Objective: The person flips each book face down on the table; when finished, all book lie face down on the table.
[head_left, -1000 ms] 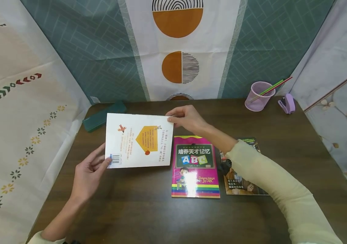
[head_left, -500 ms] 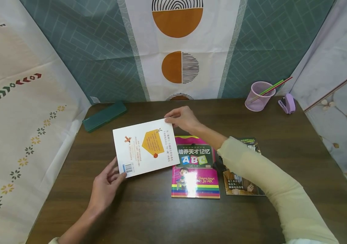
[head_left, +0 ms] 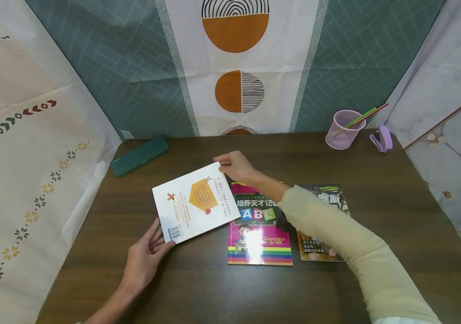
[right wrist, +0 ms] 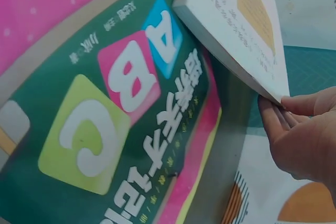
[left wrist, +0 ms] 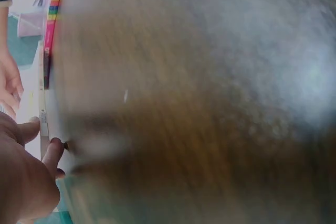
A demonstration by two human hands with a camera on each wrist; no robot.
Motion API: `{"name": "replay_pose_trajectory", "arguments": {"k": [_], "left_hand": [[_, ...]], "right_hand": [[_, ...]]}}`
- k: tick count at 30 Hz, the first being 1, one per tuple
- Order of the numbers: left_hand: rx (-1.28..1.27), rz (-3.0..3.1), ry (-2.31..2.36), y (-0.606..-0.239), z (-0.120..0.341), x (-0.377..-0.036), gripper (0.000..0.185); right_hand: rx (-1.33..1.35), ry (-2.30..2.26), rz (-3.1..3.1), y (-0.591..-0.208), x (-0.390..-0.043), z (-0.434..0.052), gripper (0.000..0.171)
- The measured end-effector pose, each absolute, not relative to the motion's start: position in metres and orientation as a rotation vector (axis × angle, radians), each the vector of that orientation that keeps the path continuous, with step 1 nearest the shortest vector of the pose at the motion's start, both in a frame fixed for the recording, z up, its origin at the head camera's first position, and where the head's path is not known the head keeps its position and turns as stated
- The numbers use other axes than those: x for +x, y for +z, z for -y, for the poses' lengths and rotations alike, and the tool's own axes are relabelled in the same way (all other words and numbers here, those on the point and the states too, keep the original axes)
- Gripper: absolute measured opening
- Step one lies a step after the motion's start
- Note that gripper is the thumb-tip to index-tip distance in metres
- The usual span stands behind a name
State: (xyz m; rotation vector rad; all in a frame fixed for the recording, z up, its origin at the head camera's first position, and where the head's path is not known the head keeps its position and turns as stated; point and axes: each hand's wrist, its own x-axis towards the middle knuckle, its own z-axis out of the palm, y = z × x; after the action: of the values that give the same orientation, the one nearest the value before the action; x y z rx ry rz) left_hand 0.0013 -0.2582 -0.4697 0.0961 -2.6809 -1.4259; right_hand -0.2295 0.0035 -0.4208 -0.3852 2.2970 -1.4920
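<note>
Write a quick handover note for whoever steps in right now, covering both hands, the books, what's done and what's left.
Left hand: fingertips pinch the near corner of the white book, by the barcode.
Right hand: pinches the far corner of the same book.
White book: back cover up, lifted and tilted, its right edge overlapping the pink ABC book.
Pink ABC book lies flat on the table; a dark magazine lies beside it, partly under the right sleeve.
Done: white book is gripped by both hands.
Left: probably setting it down; where cannot be told.
</note>
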Motion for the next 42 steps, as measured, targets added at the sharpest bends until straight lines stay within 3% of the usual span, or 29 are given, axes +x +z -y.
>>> {"name": "replay_pose_trajectory", "arguments": {"k": [19,33,42], "left_hand": [[-0.185,2.909,-0.399,-0.461,0.255,0.007,0.074],[-0.379,2.779,-0.032,-0.457,0.248,0.011,0.066],[-0.417,2.879,0.083,-0.447,0.245,0.010,0.073]], "right_hand": [[-0.623,-1.086,-2.266,-0.436,-0.233,-0.004,0.067],[-0.791,-0.812,-2.365,-0.442,-0.232,-0.004,0.074],[-0.785,-0.857,-2.393,-0.439,-0.227,-0.010,0.087]]}}
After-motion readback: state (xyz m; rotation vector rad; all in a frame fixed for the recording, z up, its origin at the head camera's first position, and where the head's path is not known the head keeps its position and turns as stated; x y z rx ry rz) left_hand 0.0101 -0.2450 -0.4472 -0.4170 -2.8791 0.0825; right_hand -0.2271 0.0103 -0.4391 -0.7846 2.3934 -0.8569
